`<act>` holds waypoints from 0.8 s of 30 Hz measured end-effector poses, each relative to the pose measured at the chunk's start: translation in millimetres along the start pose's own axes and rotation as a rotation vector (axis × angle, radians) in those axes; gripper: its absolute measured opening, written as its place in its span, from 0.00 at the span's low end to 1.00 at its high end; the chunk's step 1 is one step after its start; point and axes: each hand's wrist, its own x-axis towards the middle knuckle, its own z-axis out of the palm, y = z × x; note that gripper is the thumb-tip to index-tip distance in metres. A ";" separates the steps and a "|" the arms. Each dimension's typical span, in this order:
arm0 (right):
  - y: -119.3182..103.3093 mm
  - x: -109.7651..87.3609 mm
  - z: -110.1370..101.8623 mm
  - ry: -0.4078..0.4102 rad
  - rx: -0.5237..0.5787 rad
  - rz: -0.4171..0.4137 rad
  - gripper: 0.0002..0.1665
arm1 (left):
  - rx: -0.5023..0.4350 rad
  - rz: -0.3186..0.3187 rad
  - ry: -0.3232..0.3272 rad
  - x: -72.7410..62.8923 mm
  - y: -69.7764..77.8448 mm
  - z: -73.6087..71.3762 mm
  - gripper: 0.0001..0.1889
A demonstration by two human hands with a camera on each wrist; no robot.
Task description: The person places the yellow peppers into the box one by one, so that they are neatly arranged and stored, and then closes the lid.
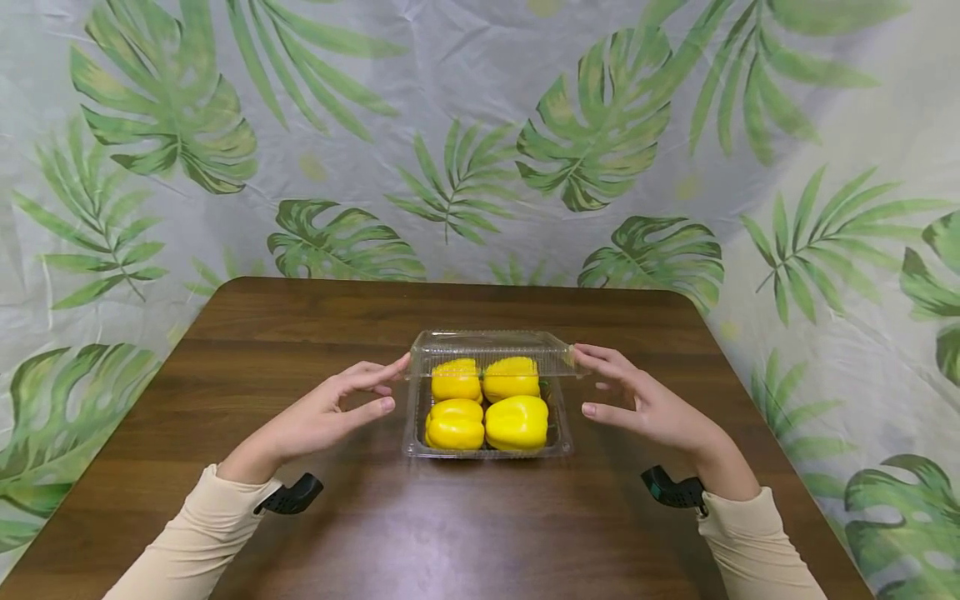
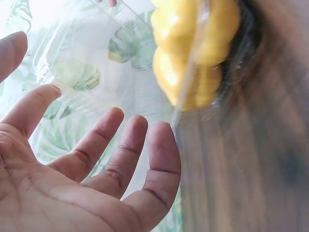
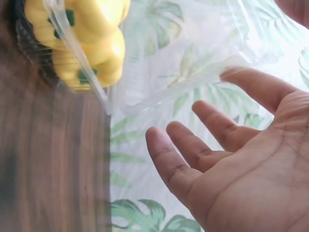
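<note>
A clear plastic clamshell box sits on the table with several yellow bell peppers in its base. Its hinged lid stands raised and tilted at the far side, above the back peppers. My left hand is at the box's left, its index fingertip touching the lid's edge and its other fingers spread. On the opposite side, my right hand touches the lid's right edge with its index fingertip, thumb held apart. Both palms show in the wrist views, where the lid looks see-through and green patches mark the peppers.
The brown wooden table carries the box near its middle. Behind it hangs a pale cloth printed with green leaves. A black wrist-worn device is at my left cuff, and another device at my right.
</note>
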 end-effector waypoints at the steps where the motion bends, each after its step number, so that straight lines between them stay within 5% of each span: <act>1: 0.4 -1.4 2.3 -0.002 -0.005 0.001 0.41 | -0.005 -0.004 0.003 -3.3 -1.8 2.6 0.33; 12: 13.1 -11.7 21.5 0.007 -0.024 0.055 0.32 | -0.090 -0.031 -0.001 -22.5 -25.9 27.4 0.30; 24: 31.7 -16.9 45.4 0.044 0.038 0.115 0.26 | -0.155 -0.017 0.016 -21.8 -52.5 44.0 0.25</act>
